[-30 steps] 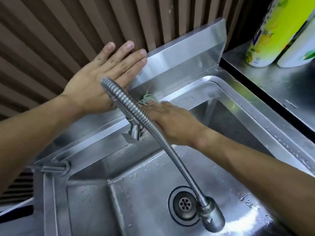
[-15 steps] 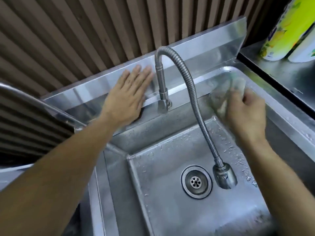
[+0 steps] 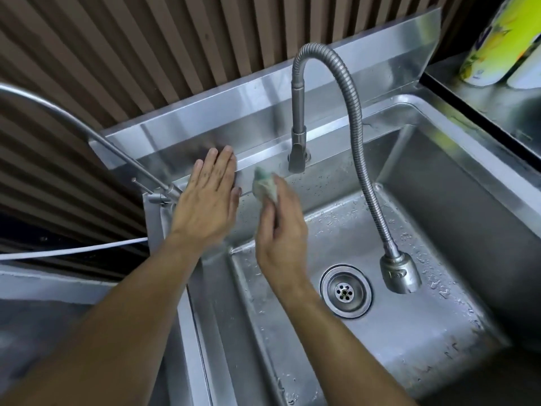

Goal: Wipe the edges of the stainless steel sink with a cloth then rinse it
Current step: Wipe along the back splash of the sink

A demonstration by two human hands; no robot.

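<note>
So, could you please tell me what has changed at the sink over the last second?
The right hand, gripping the cloth, swept from the back ledge out to the sink's right rear corner, then back left along the ledge to beside the left hand. The left hand slid down from the splashback's top edge, staying flat against it. The faucet hose hangs over the basin throughout; no water runs.

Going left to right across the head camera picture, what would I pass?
Thin side faucet → left hand → cloth in the right hand → drain → spray head → yellow bottle.
</note>
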